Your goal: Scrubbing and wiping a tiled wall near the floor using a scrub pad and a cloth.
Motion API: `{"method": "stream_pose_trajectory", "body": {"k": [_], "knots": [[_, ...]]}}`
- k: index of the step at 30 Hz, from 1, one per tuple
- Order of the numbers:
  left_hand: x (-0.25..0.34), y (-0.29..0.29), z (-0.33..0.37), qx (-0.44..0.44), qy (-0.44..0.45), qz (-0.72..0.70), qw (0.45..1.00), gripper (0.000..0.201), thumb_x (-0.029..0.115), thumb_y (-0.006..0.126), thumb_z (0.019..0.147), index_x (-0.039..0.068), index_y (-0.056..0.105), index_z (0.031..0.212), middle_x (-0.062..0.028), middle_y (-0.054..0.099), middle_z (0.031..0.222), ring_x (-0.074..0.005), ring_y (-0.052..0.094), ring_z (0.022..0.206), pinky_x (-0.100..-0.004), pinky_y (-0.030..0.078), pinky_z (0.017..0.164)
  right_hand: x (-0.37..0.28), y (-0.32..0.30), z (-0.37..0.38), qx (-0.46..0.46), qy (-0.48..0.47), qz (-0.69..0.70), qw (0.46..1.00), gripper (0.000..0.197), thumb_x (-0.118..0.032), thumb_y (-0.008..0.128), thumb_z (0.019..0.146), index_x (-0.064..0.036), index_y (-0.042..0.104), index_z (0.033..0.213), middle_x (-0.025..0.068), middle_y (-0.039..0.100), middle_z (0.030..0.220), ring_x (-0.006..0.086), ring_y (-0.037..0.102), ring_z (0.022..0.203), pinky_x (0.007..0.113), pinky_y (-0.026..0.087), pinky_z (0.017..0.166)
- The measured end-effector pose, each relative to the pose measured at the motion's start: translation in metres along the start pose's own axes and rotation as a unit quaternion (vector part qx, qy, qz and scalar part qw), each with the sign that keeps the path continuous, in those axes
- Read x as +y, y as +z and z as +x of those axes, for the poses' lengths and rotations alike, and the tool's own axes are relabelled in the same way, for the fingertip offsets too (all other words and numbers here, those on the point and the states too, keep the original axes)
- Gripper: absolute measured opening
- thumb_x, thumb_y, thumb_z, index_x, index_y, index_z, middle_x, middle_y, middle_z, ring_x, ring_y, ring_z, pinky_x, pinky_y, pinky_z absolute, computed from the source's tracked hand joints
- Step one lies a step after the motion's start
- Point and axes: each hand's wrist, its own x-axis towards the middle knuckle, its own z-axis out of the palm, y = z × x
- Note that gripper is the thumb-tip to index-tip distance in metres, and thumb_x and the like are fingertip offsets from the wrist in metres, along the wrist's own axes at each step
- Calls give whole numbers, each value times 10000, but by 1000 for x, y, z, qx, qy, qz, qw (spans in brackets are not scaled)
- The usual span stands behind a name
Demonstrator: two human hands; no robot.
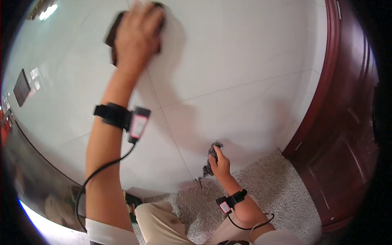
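Note:
My left hand [136, 36] is raised high on a pale tiled wall [228, 49]. Under its fingers, slightly blurred, lies a dark brown cloth [113, 34] pressed to the tile; its edges stick out on both sides of the hand. Lower down, my right hand [221, 165] is closed around a dark grey, speckled, frizzy-edged bundle [209, 170], near the foot of the wall. Whether that bundle is a cloth or a wire scourer I cannot tell. Each forearm wears a black strap with a small cabled device.
A small metal fitting [199, 182] juts out low on the wall. To the right stands a dark red door [330, 163] in its frame. Grey speckled floor [281, 183] lies below. A dark square plate [22, 87] is on the wall at left, above a dark glossy panel [45, 175].

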Motion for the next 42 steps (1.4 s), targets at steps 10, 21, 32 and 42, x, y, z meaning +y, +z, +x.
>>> {"method": "stream_pose_trajectory", "body": {"k": [10,21,32,42], "knots": [[132,-47,-240,-293,294,-155,896,311,181,482,710,136,516,1016,-93,406,1178,-283,359,1113,-397,395,828,-10,4,7,-34,137,23,990,390,-231,503,782,-52,437,1122,205,573,833,323,565,668,381,444,576],[-22,-54,-115,-77,69,-85,991,365,68,612,644,120,546,999,-160,453,1121,-340,413,1061,-424,344,883,-2,-4,3,35,39,8,999,403,-228,510,780,-32,437,1125,180,582,783,265,553,565,351,429,511],[-30,-34,-76,147,-121,85,978,423,42,576,675,74,478,1085,-193,407,1099,-345,416,979,-396,362,833,-15,-10,8,-4,55,11,998,401,-218,503,798,-18,427,1137,170,582,825,198,543,546,316,423,502],[122,-49,-282,-78,-204,-58,974,431,117,617,614,135,541,1038,-152,425,1144,-374,373,1067,-462,289,879,-18,-12,11,-28,110,30,993,382,-212,505,783,-19,447,1108,192,574,868,272,580,704,333,444,596]]}}
